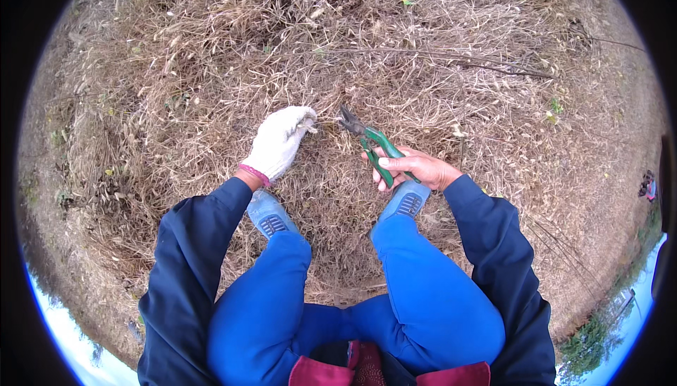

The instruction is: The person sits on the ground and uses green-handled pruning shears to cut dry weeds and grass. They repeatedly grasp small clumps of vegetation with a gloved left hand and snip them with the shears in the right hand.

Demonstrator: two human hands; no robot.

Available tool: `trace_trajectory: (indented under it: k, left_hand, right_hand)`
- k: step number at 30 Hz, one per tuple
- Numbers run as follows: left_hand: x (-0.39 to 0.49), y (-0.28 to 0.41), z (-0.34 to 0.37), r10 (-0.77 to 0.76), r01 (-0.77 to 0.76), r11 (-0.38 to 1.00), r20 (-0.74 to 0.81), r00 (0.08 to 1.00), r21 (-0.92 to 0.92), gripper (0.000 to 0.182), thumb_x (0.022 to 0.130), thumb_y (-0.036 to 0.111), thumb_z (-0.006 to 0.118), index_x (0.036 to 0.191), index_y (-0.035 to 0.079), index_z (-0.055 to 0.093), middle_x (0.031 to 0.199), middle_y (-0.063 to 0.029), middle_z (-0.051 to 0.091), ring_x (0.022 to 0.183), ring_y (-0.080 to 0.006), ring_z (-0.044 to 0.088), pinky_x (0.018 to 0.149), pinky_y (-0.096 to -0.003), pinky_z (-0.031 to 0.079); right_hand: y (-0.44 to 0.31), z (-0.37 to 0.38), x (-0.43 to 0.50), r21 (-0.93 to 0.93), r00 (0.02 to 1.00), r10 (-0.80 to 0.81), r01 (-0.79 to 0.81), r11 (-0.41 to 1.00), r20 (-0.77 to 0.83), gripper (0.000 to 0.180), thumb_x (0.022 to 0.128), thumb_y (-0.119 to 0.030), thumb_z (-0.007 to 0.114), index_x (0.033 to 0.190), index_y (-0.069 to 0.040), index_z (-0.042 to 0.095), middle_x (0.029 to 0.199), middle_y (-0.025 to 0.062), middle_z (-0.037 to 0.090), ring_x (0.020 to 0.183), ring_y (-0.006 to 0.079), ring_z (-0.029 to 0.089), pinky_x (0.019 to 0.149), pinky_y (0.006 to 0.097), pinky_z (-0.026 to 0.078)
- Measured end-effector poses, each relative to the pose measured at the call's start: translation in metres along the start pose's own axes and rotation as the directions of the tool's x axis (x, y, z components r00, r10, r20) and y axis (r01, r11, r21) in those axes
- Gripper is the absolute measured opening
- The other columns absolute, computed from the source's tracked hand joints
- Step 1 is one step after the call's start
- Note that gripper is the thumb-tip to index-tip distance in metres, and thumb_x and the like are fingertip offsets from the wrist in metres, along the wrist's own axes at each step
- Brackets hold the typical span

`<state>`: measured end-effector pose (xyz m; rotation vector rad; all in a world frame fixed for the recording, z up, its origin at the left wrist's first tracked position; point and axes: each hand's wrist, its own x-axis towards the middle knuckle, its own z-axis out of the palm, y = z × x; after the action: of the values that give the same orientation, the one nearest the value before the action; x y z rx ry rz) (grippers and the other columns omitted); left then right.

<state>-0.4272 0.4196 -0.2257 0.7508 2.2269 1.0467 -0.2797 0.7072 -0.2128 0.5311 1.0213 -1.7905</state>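
My left hand (281, 140) wears a white knitted glove with a pink cuff. It hangs low over the dry grass, left of the middle, with its fingers curled inward. A small pale scrap (308, 127) shows at its fingertips; whether it is gripped or part of the glove cannot be told. My bare right hand (412, 166) grips a pair of pruning shears (376, 148) by the green handles, which stand somewhat apart. Their dark metal jaws point up and left, close above the dead grass (330, 148) between my hands.
Both my blue shoes (270, 214) are planted on the ground below my hands. Long thin dry stems (502, 70) lie across the grass at the upper right. Far off at the right rim is a small figure, perhaps a person (648, 186), with trees (589, 341) lower down.
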Motion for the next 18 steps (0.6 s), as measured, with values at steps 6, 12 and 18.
trace_trajectory:
  k: [6, 12, 18]
  left_hand:
    - [0.001, 0.000, 0.006, 0.041, -0.041, 0.999, 0.022, 0.999, -0.012, 0.018, 0.097, 0.013, 0.063, 0.113, 0.009, 0.069, 0.104, -0.0134, 0.072, 0.099, -0.0347, 0.068, 0.089, -0.0420, 0.053]
    - [-0.009, 0.002, 0.004, 0.008, -0.009, 0.997, 0.014, 1.000, 0.081, 0.021, 0.099, 0.023, 0.063, 0.113, 0.010, 0.070, 0.106, -0.0143, 0.072, 0.102, -0.0366, 0.067, 0.090, -0.0449, 0.052]
    - [-0.019, -0.005, 0.003, -0.028, 0.026, 0.997, 0.031, 0.999, 0.072, 0.022, 0.100, 0.023, 0.063, 0.114, 0.009, 0.071, 0.107, -0.0147, 0.072, 0.102, -0.0371, 0.067, 0.090, -0.0443, 0.053]
  right_hand:
    - [-0.006, 0.018, 0.033, 0.011, 0.997, -0.027, 0.028, 1.000, -0.067, 0.051, 0.105, -0.050, 0.058, 0.131, -0.006, 0.056, 0.101, 0.0042, 0.068, 0.088, 0.0135, 0.071, 0.078, 0.0312, 0.059]
    - [-0.013, 0.032, 0.037, 0.137, 0.985, -0.047, 0.070, 0.988, -0.166, 0.049, 0.106, -0.043, 0.060, 0.133, -0.002, 0.059, 0.067, -0.0066, 0.049, 0.048, 0.0043, 0.045, 0.048, 0.0265, 0.046]
    - [0.003, 0.022, 0.027, 0.095, 0.999, -0.033, 0.033, 0.995, -0.002, 0.059, 0.108, -0.046, 0.053, 0.149, -0.003, 0.047, 0.090, 0.0018, 0.063, 0.076, 0.0134, 0.067, 0.073, 0.0331, 0.061]
